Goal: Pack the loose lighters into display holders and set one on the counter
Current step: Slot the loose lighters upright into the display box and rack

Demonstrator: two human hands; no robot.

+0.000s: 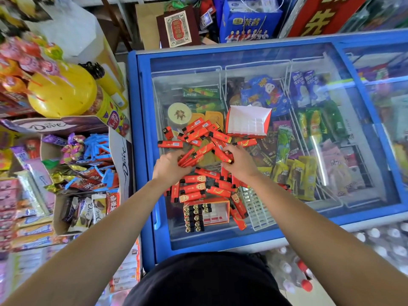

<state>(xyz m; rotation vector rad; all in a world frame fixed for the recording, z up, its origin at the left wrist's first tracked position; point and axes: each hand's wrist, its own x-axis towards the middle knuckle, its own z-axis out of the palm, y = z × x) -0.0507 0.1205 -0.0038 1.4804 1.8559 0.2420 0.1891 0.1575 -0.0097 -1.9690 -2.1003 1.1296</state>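
Loose lighters (194, 188) lie scattered on the glass lid (198, 237) of a blue-framed freezer, from mid-lid toward its near edge. Bare glass remains along the far side. The left hand (170, 167) clasps a bundle of them. The right hand (241, 163) curls round others, its fingertips partly hidden. A part-filled display holder (217, 214) sits near the front edge, and an empty holder (248, 123) lies tilted beyond the pile. The lighters are red with black caps.

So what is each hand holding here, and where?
Left hand grips a bunch of lighters by their near ends; right hand pinches one lighter near its cap.
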